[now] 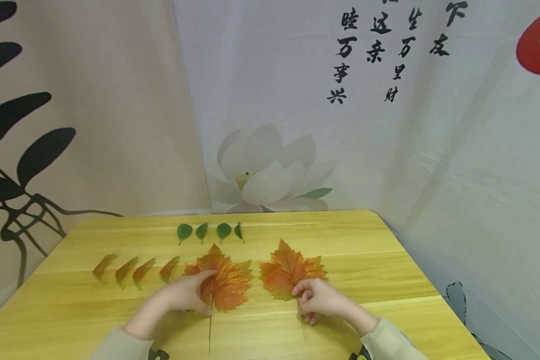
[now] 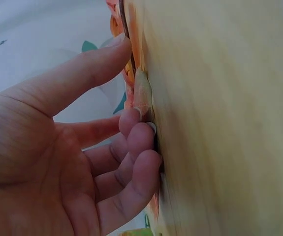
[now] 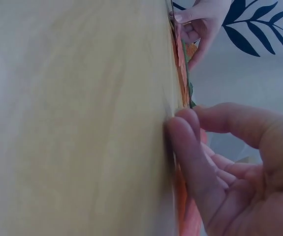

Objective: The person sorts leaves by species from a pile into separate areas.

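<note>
Two orange maple leaves lie side by side on the wooden table (image 1: 378, 280), stems toward me. My left hand (image 1: 187, 291) rests at the left maple leaf (image 1: 228, 282), fingers and thumb apart. In the left wrist view its thumb touches the dark stem (image 2: 124, 22) while the other fingers, loosely bent, meet the leaf's edge. My right hand (image 1: 317, 302) pinches the upper stem of the right maple leaf (image 1: 288, 270) between thumb and forefinger. The right wrist view shows those fingertips (image 3: 186, 125) together at the stem, low over the tabletop.
Several small green leaves (image 1: 184, 231) form a row near the table's far edge. Several narrow orange-brown leaves (image 1: 126, 270) lie in a row to the left. Behind the table hangs a pale cloth (image 1: 270, 90) with a printed flower and dark writing.
</note>
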A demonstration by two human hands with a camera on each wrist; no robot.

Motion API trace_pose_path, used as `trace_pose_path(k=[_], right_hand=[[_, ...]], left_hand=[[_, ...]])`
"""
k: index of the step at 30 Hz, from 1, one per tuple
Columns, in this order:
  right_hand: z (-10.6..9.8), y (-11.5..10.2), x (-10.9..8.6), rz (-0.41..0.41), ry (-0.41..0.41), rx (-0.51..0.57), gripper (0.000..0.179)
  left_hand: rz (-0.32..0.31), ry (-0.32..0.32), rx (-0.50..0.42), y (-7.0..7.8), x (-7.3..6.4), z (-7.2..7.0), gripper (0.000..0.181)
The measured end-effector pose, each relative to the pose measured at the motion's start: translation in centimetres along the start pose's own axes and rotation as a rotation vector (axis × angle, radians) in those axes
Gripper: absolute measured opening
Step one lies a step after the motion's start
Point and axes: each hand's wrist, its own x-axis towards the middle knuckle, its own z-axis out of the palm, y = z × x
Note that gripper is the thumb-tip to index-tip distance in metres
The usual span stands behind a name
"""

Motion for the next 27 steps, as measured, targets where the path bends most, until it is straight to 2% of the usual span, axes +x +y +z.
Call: trace_pose_path(k=[11,22,27], right_hand=[[0.2,0.0,0.6,0.009,-0.016,-0.051,0.036],[0.2,-0.5,0.8,-0.004,-0.014,-0.083,0.035],[-0.7,-1.2,0.7,-0.052,-0.011,-0.125,0.032]], left_hand=[[0.006,0.051,0.143,0.2,-0.3,-0.6,0.098],[0.013,0.036,0.175,0.1,-0.4,-1.2,0.099],[0.052,0.039,0.173,0.7,-0.9,-2.0,0.099]])
